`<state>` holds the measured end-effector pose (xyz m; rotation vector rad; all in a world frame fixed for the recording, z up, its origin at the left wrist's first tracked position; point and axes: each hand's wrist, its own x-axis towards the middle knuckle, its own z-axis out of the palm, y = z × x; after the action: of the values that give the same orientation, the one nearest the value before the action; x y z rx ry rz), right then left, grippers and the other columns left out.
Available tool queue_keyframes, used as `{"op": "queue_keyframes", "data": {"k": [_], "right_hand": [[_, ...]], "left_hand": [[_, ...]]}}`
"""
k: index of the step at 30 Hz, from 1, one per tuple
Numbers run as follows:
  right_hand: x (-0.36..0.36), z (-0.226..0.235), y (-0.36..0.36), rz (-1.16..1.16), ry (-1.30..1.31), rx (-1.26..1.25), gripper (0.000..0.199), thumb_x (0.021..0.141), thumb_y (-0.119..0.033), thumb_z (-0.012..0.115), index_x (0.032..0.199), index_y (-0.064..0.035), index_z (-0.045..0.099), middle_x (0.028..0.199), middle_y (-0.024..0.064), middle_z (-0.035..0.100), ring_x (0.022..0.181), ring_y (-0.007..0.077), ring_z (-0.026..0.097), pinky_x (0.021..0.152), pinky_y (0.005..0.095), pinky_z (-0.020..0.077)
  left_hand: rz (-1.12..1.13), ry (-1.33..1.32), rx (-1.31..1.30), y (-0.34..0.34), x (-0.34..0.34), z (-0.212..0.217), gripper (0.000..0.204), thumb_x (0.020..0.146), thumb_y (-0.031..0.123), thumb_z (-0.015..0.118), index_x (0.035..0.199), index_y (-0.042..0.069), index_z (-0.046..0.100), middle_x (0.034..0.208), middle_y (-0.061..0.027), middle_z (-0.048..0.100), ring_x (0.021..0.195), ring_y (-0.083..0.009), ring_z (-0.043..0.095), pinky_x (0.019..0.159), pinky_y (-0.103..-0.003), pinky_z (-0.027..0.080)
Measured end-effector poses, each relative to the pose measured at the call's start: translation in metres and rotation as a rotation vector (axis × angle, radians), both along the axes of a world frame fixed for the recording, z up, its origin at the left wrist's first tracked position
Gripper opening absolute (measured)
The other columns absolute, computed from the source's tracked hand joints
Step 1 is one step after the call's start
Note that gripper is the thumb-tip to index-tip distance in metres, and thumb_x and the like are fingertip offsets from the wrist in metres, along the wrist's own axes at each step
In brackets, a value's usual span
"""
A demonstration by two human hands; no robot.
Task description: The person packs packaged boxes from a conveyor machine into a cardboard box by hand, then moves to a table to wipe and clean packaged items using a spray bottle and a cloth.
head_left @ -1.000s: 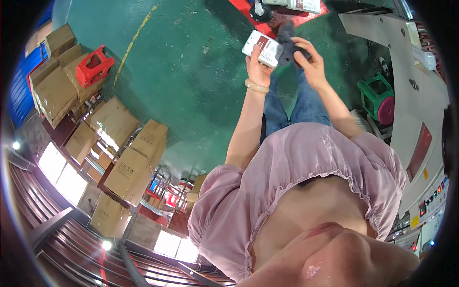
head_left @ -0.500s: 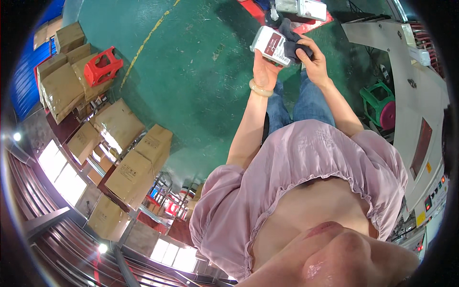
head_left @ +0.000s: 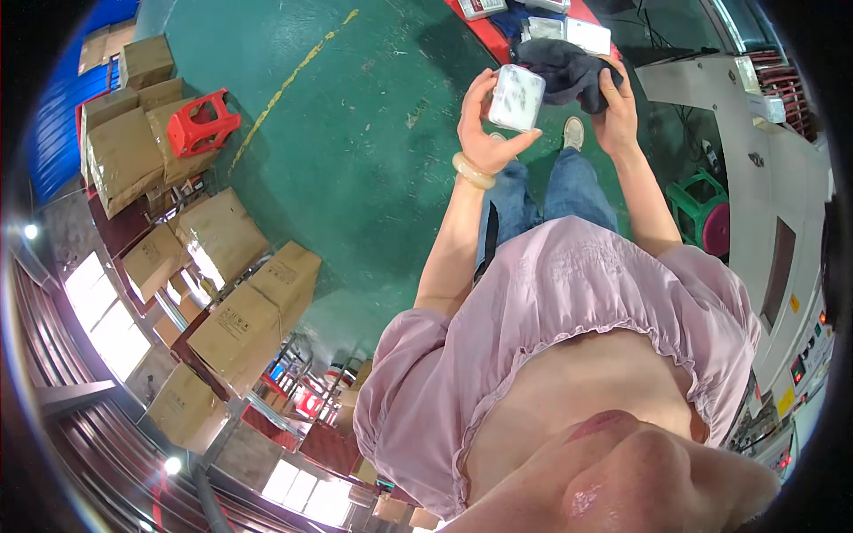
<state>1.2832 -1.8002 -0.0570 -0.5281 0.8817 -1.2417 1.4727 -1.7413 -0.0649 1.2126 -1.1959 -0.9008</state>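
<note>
My left hand (head_left: 481, 140) grips a small white rounded box (head_left: 517, 99) by its edges, with the thumb along the near edge. The face turned up is pale and glossy, with faint grey marks. To its right, my right hand (head_left: 617, 115) is closed on a bunched dark grey cloth (head_left: 562, 73). The cloth hangs between the hands, close to the box's right edge. Beyond them, other white boxes (head_left: 588, 36) lie on a red surface (head_left: 471, 25), partly hidden behind the cloth.
A pale machine panel (head_left: 711, 84) stands at the right, beside a green stool (head_left: 697, 200). On the left are stacked cardboard boxes (head_left: 129, 155) and a red stool (head_left: 203, 124). A yellow line (head_left: 293, 80) crosses the green floor.
The white box has been turned over, from its maroon-labelled face to a pale one. My right hand has moved right with the cloth, which is now more spread out.
</note>
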Motion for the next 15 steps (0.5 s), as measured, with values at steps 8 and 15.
{"op": "queue_keyframes", "data": {"k": [8, 15], "right_hand": [[0.040, 0.048, 0.008, 0.337, 0.789, -0.836, 0.047, 0.071, -0.009, 0.066, 0.116, -0.0071, 0.053, 0.123, 0.0128, 0.044, 0.118, 0.0287, 0.040, 0.096, 0.0368, 0.0342], [0.048, 0.014, -0.005, 0.047, 0.497, -0.419, 0.015, 0.084, -0.013, 0.059, 0.094, -0.0032, 0.057, 0.092, 0.0021, 0.056, 0.085, 0.0117, 0.052, 0.075, 0.0261, 0.0415]], "left_hand": [[0.175, -0.737, -0.364, -0.007, 0.000, 0.040, 0.067, 0.045, 0.023, 0.078, 0.107, 0.006, 0.059, 0.110, -0.0108, 0.053, 0.102, -0.0311, 0.052, 0.086, -0.041, 0.043], [0.038, -0.737, -0.366, -0.004, 0.007, 0.057, 0.061, 0.044, 0.023, 0.076, 0.103, 0.014, 0.064, 0.108, -0.0095, 0.052, 0.105, -0.0331, 0.049, 0.091, -0.044, 0.041]]}}
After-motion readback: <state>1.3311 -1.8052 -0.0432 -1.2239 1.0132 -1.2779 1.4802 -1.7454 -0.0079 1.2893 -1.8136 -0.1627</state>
